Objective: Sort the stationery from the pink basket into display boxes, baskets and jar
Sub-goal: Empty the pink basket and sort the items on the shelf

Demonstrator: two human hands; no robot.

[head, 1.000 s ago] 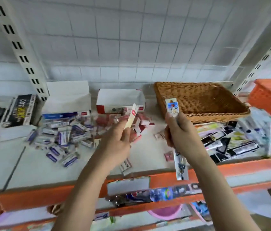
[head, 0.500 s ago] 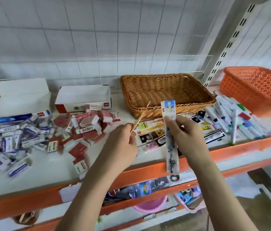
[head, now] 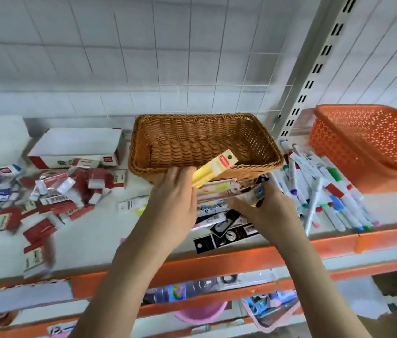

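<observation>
My left hand [head: 173, 201] holds a long yellow packet [head: 213, 168] that points up over the front rim of the brown wicker basket [head: 260, 147]. My right hand [head: 270, 211] grips a blue-printed packet [head: 256, 195] low over a pile of flat pen packets [head: 226, 228] lying in front of the basket. Both hands are close together at the shelf's middle. The pink basket [head: 199, 313] shows partly on the shelf below.
An orange plastic basket [head: 373, 142] stands at the right, with loose markers [head: 319, 191] beside it. Red and white small boxes [head: 53, 198] are strewn at the left, before an open display box [head: 75, 147]. The orange shelf edge [head: 217, 262] runs across the front.
Both hands have dropped toward the pile in front of the wicker basket. The right hand's packet, upright before, now lies low. The view has shifted right.
</observation>
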